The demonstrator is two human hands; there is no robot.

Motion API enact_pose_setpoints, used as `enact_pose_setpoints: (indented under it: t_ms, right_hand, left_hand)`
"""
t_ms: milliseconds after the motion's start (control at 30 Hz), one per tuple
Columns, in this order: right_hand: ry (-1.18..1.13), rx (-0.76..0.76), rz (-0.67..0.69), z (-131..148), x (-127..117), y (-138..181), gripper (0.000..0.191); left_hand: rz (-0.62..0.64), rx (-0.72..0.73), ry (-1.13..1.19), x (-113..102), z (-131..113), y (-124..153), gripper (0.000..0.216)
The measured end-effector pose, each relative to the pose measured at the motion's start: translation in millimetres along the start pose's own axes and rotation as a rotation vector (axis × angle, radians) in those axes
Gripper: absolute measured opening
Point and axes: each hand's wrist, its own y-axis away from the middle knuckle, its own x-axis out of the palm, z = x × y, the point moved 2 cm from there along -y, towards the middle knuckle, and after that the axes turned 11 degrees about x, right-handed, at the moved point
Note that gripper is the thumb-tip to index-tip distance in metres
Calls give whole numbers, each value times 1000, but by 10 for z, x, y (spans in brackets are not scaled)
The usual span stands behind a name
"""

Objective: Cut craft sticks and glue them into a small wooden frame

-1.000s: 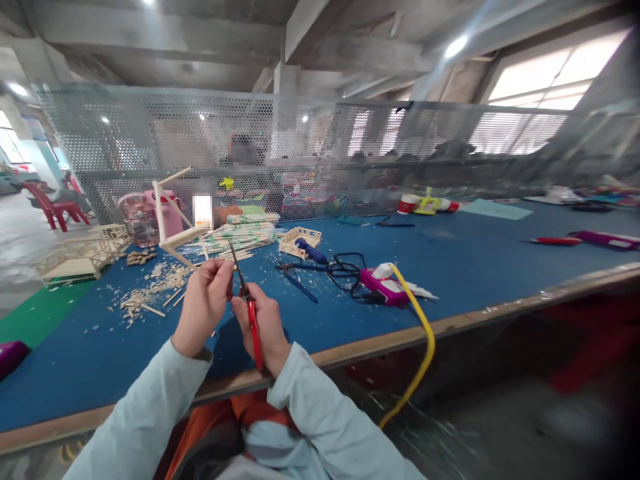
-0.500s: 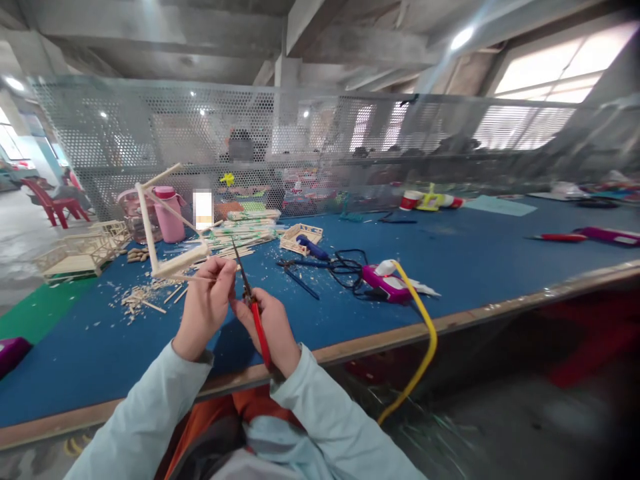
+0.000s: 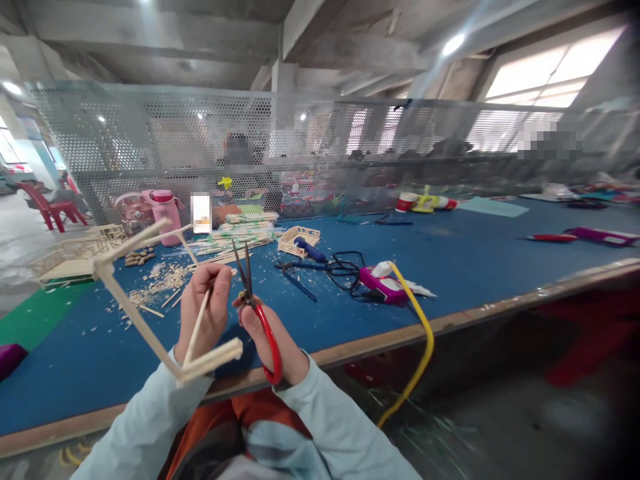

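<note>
My left hand pinches a frame of pale wooden sticks by one of its thin rods. The frame is tilted, with one corner low over my left sleeve and another reaching out to the left. In my right hand are red-handled long-nose pliers, held upright with their narrow jaws apart. The jaw tips point up, just right of my left fingers, and no stick shows between them. My palm partly hides the pliers' handles.
Wood scraps and bundled sticks lie behind my hands. A small stick tray, a blue glue gun, dark pliers and a purple power strip with a yellow cord are to the right. A pink bottle stands at the back.
The stick frame has been turned over, its thick end swinging down toward me and to the left. The pliers' jaws have opened and now point more upright.
</note>
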Motion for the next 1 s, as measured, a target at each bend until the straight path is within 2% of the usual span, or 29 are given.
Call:
enact_pose_setpoints:
  t_ms: [233,433,700,900,1000]
  right_hand:
    - [39,-41,25,23,-11,18,46]
    - [91,-34,-34,-75,2,14,37]
    - [170,-21,-115,-41,36,26,33]
    - [179,40,-181,-176,81,3,44]
    - [117,60,-137,-170,80,-18,51]
  left_hand:
    - [18,165,-110,16,-14,38,12]
    - [30,247,-239,12,-57,37,12]
    - [86,293,-298,-13,-38,22,13]
    - [115,220,-257,-2,-22,24,13]
    - [69,156,-181,6,11,36,13]
